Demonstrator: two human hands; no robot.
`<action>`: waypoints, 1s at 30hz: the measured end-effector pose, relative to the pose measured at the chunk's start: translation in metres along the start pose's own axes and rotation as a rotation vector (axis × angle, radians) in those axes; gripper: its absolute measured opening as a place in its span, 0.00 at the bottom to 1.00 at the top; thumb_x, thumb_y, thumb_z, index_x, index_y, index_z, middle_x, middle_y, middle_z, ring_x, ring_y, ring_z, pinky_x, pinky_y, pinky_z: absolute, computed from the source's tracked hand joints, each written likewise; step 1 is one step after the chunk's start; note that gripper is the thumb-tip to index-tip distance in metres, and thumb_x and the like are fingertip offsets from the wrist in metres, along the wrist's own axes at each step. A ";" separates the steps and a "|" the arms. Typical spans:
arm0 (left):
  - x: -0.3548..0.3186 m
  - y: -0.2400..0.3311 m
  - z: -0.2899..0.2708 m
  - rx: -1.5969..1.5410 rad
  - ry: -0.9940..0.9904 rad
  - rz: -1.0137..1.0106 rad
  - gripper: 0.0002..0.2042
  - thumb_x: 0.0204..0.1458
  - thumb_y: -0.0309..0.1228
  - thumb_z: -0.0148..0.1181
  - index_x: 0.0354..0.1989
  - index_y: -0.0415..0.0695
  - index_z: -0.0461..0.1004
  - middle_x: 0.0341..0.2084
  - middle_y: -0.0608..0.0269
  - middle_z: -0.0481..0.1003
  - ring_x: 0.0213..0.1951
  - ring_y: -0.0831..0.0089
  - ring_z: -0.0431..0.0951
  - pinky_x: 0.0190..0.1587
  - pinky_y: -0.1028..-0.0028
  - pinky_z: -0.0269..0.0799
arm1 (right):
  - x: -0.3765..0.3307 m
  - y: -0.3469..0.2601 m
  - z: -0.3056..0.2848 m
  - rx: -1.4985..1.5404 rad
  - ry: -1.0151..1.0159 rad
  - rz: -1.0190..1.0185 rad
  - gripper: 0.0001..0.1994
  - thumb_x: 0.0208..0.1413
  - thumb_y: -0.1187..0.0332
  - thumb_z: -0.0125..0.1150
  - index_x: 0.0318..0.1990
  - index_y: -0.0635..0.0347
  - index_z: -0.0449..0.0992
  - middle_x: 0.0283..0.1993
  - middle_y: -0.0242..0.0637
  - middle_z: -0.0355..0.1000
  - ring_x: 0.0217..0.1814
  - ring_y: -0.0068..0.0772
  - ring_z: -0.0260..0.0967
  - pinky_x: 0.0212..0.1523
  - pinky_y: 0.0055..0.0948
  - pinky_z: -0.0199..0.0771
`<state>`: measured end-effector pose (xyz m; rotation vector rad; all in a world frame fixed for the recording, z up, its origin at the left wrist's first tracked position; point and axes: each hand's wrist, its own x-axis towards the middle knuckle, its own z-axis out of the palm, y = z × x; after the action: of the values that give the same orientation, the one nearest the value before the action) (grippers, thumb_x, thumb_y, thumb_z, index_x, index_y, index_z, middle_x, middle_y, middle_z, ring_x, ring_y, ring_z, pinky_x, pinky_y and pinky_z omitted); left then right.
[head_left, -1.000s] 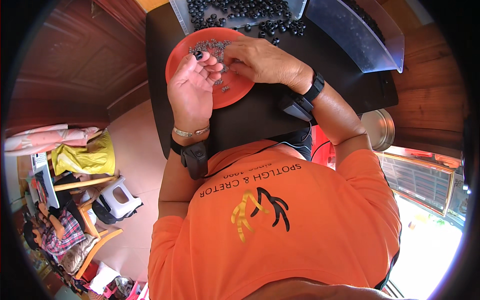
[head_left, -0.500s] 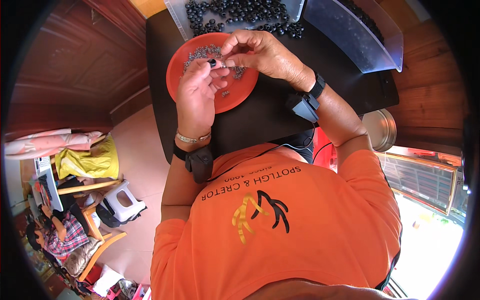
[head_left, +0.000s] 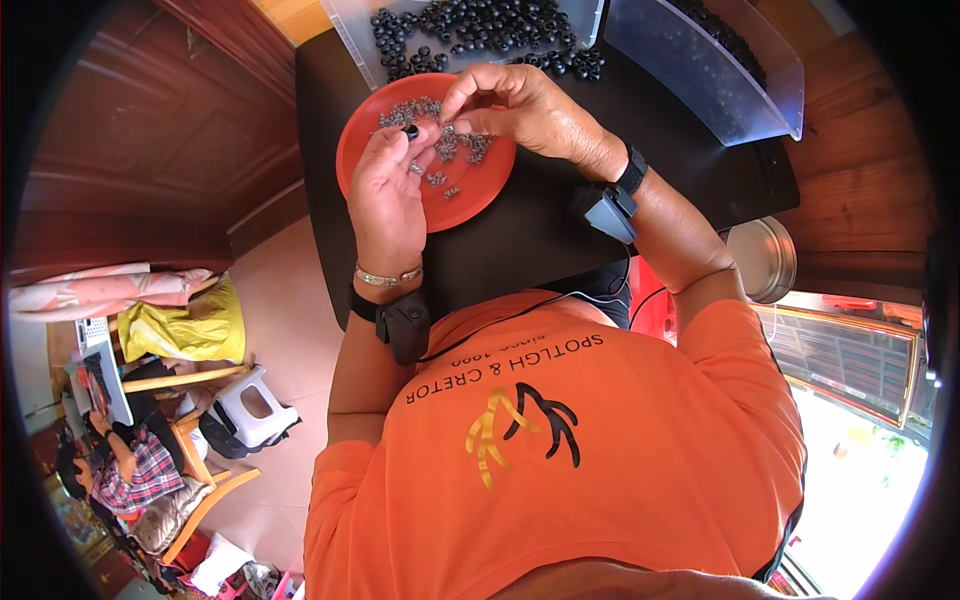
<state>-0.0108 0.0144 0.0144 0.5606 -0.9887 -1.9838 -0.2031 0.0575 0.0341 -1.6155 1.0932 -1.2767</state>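
My left hand [head_left: 388, 190] is over the red plate [head_left: 360, 140], with a small round black piece [head_left: 411, 131] pinched between thumb and forefinger. It looks like the black pieces heaped in the clear bin. Just to its right, my right hand [head_left: 515, 105] has thumb and fingertips pressed together. A tiny silvery bit seems to show at these fingertips, too small to make out surely. The fingertips of both hands are close together. Small silvery metal parts [head_left: 465, 148] lie scattered on the plate beneath, partly hidden by my hands.
A clear plastic bin [head_left: 372, 62] of black pieces stands behind the plate on the dark table [head_left: 560, 210]. A second translucent bin [head_left: 720, 110] stands at the far right. At the left are a stool [head_left: 255, 400] and another person [head_left: 130, 465] seated by a laptop [head_left: 103, 375].
My left hand has drawn slightly left and down with the black piece, apart from the right fingertips. More silvery parts now show on the plate. My right hand has hardly moved.
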 end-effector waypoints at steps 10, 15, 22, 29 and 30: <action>-0.004 0.000 0.005 0.075 -0.059 0.077 0.09 0.59 0.33 0.49 0.41 0.43 0.70 0.38 0.65 0.74 0.45 0.74 0.73 0.49 0.74 0.62 | -0.005 -0.018 0.006 0.072 0.041 0.003 0.07 0.52 0.79 0.62 0.39 0.61 0.77 0.38 0.28 0.75 0.41 0.18 0.70 0.44 0.21 0.73; -0.005 0.003 0.008 0.061 -0.145 0.048 0.09 0.59 0.32 0.48 0.42 0.41 0.70 0.38 0.62 0.74 0.41 0.73 0.75 0.43 0.75 0.66 | -0.005 -0.015 0.005 -0.374 0.099 -0.268 0.09 0.48 0.78 0.66 0.37 0.59 0.77 0.35 0.29 0.74 0.39 0.24 0.72 0.40 0.23 0.73; -0.006 0.005 0.010 0.041 -0.167 0.031 0.09 0.59 0.32 0.48 0.41 0.40 0.70 0.35 0.61 0.74 0.39 0.73 0.75 0.42 0.74 0.67 | -0.005 -0.013 0.004 -0.473 0.100 -0.279 0.10 0.46 0.78 0.68 0.37 0.58 0.76 0.36 0.30 0.74 0.40 0.28 0.73 0.42 0.25 0.73; -0.001 -0.002 0.000 -0.019 -0.213 -0.019 0.09 0.59 0.31 0.46 0.39 0.39 0.71 0.35 0.59 0.74 0.38 0.69 0.75 0.43 0.72 0.67 | -0.005 -0.018 0.004 -0.335 -0.019 -0.155 0.12 0.46 0.79 0.67 0.40 0.59 0.77 0.39 0.32 0.75 0.42 0.28 0.73 0.45 0.26 0.74; 0.000 -0.002 -0.001 -0.082 -0.213 -0.028 0.10 0.60 0.32 0.45 0.39 0.39 0.71 0.35 0.59 0.74 0.39 0.68 0.75 0.44 0.71 0.67 | -0.005 -0.018 0.004 -0.290 -0.026 -0.129 0.13 0.47 0.79 0.66 0.41 0.60 0.77 0.40 0.33 0.75 0.43 0.28 0.73 0.45 0.26 0.74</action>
<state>-0.0109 0.0150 0.0122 0.3245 -1.0259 -2.1309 -0.1973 0.0679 0.0489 -1.9396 1.2181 -1.2176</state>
